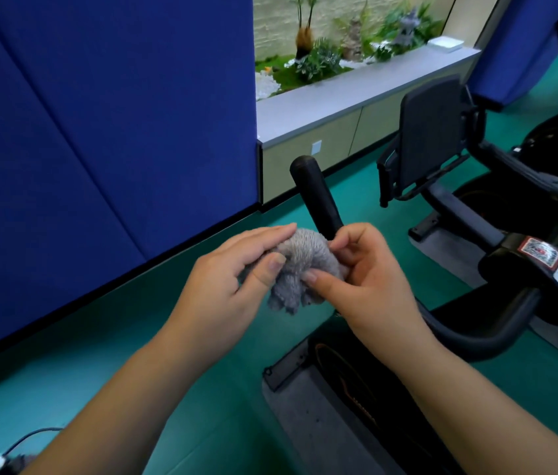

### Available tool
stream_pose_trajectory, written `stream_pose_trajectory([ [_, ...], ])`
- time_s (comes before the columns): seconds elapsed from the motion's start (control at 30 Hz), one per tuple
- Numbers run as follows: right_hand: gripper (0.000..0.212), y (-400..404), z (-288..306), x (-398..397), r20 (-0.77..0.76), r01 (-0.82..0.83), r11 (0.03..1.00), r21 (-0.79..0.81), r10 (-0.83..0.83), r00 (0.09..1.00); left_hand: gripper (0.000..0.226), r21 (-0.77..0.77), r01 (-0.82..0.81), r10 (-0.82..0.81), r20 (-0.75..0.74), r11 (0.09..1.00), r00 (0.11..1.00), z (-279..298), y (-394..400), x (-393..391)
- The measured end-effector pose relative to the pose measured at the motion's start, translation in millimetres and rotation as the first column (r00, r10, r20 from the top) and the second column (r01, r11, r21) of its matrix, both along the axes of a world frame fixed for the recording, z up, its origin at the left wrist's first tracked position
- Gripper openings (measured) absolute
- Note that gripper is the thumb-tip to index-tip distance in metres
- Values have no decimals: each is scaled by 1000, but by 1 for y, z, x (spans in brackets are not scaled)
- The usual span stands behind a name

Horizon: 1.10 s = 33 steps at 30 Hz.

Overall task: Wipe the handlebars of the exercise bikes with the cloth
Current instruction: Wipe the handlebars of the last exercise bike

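Observation:
A bunched grey cloth [300,269] sits between both hands, just below a black upright handlebar grip [315,197] of the exercise bike. My left hand [236,279] pinches the cloth's left side between thumb and fingers. My right hand [366,279] pinches its right side, with the fingers curled close to the base of the grip. The cloth hides the lower end of the grip. The bike's black frame [497,334] curves away to the right.
A blue partition wall [99,132] stands close on the left. The bike's console [431,132] and body [527,234] fill the right. A grey-topped planter ledge [356,87] runs behind. The floor is green [168,389], with cables [13,450] at the bottom left.

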State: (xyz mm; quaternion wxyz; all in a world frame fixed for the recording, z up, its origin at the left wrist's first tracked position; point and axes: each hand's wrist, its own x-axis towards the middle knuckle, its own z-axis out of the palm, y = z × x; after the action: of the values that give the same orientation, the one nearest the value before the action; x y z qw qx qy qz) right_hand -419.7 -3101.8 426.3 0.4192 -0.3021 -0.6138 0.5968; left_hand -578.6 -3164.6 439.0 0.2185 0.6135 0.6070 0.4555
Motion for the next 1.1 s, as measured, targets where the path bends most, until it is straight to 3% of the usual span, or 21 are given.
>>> stream_pose_trajectory([
  [0.1, 26, -3, -4, -5, -2, 110, 994, 19, -110, 994, 54, -66, 1, 3, 60, 998, 998, -5, -2, 14],
  [0.23, 10, -7, -3, -6, -3, 24, 997, -77, -24, 1000, 84, -130, -105, 113, 55, 986, 992, -6, 3, 21],
  [0.3, 21, -6, -3, -5, -6, -23, 993, -119, 22, 1000, 87, -146, -144, 147, 8, 979, 989, -7, 7, 20],
  [0.37, 33, -3, -4, -3, 46, -59, 995, -85, 63, 997, 79, -143, -182, 184, 7, 973, 983, -10, 9, 17],
  [0.43, 39, 3, -1, 1, 217, -62, 993, 101, 39, 975, 66, -145, -227, 239, 71, 963, 969, -14, 11, 13],
  [0.5, 42, 12, 4, 8, 353, -25, 965, 262, -72, 933, 56, -158, -258, 278, 122, 953, 953, -16, 12, 10],
  [0.63, 40, 38, 17, 15, 365, 164, 885, 436, -341, 866, 35, -189, -301, 330, 147, 935, 932, -17, 25, 4],
  [0.77, 42, 67, 21, 9, 396, 171, 888, 427, -354, 847, 23, -101, -373, 386, 273, 922, 881, -16, 65, 5],
  [0.97, 49, 77, 13, -4, 381, 131, 918, 375, -281, 881, 17, -8, -346, 284, 587, 938, 758, -29, 89, 26],
  [1.1, 53, 78, 8, -4, 374, 140, 918, 370, -285, 883, 12, 53, -399, 284, 618, 915, 733, -27, 98, 22],
])
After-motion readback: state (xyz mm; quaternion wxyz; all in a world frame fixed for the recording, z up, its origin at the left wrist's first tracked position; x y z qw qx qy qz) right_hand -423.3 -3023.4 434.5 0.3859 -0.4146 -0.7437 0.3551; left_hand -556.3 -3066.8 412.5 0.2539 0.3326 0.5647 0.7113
